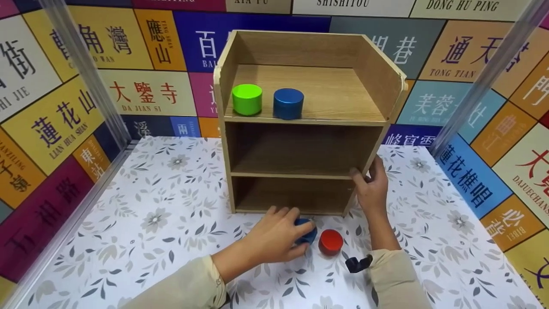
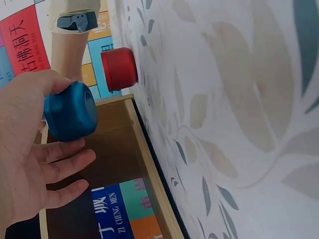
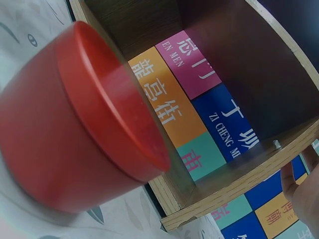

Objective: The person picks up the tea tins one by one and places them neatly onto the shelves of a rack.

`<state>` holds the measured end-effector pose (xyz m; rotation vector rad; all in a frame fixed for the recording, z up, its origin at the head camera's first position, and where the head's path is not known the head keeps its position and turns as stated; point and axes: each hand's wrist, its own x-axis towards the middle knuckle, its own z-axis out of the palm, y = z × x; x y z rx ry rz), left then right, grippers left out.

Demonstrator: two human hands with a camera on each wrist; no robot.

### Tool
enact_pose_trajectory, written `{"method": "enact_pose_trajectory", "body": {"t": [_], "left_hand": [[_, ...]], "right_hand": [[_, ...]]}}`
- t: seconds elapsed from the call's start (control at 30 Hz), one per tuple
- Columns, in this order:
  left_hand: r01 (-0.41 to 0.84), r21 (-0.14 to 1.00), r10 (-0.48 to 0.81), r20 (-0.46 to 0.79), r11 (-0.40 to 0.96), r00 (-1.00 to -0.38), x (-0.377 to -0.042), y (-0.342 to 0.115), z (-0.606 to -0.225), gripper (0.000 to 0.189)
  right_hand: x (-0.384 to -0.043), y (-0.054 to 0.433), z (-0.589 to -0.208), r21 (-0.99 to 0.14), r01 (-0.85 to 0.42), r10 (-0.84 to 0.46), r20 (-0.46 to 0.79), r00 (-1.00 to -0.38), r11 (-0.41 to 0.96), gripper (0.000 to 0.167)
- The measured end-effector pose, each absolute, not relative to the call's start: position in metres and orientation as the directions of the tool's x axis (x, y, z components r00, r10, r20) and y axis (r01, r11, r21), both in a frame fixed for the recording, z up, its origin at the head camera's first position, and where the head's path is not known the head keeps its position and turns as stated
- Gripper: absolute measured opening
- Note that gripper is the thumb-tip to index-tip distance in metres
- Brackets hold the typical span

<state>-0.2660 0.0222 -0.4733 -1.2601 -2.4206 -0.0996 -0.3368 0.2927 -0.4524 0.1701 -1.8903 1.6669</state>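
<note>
Currently, the left hand [image 1: 274, 236] pinches a blue lidded canister [image 2: 72, 112] between thumb and forefinger, its other fingers reaching out past it. That canister is just in front of the bottom of a three-tier wooden shelf unit [image 1: 334, 96], tilted so that its round end shows in the left wrist view; whether it touches the tabletop [image 1: 171, 244] I cannot tell. Beside it, a red lidded canister [image 1: 330, 242] stands upright on the white, grey-leafed surface, nearer the right arm. The right hand [image 1: 372, 191] grips the unit's right side panel [image 1: 381, 83] at about the height of the middle board, thumb at the front edge and fingers around the outer face. Up on the top tier, near its front edge, a lime-green cylinder [image 1: 247, 99] stands to the left of a metallic blue cylinder [image 1: 288, 104], the two apart. Behind the unit rises a wall of multicoloured place-name panels [image 1: 146, 92], and beige sleeves [image 1: 184, 283] cover both forearms
</note>
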Motion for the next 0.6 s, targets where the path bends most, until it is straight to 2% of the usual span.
{"method": "enact_pose_trajectory", "body": {"t": [0.6], "left_hand": [[0.790, -0.073, 0.733, 0.434, 0.609, -0.524, -0.268, 0.024, -0.453, 0.042]], "right_hand": [[-0.336, 0.294, -0.453, -0.861, -0.461, 0.288, 0.507, -0.812, 0.216, 0.059]]}}
